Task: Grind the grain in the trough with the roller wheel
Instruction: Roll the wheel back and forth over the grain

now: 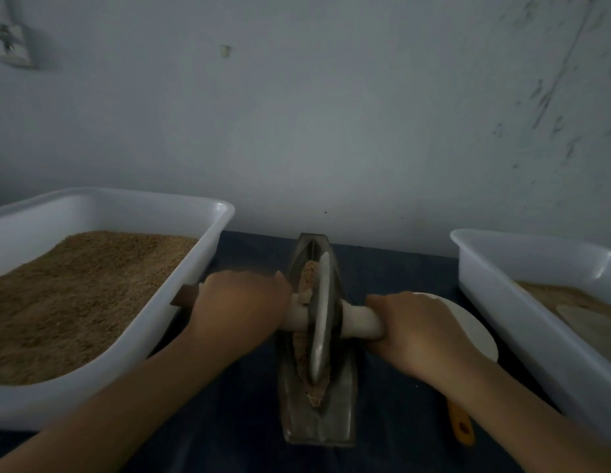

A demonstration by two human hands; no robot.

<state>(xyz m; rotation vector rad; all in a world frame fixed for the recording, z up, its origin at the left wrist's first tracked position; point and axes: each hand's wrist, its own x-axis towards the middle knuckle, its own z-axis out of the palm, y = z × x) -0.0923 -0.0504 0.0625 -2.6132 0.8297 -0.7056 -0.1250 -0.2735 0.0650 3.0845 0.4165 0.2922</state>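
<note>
Dark blue tabletop [249, 421]: metal trough [334, 411] centre; white tubs lower left [181, 322] and right [522, 322]; white disc [474, 329], orange handle [461, 425].

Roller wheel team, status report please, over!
Left hand and right hand grip the pale axle handle. Grey metal roller wheel upright in the narrow metal trough, on brown grain. Nothing blocking.

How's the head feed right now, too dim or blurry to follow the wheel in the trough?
Head view: dim, flat light with a bluish cast; soft overall, the left hand smeared by blur; wide-angle bend bows the white tubs; a faint sheen marks the roller wheel rim, so it stands out against the trough.
</note>
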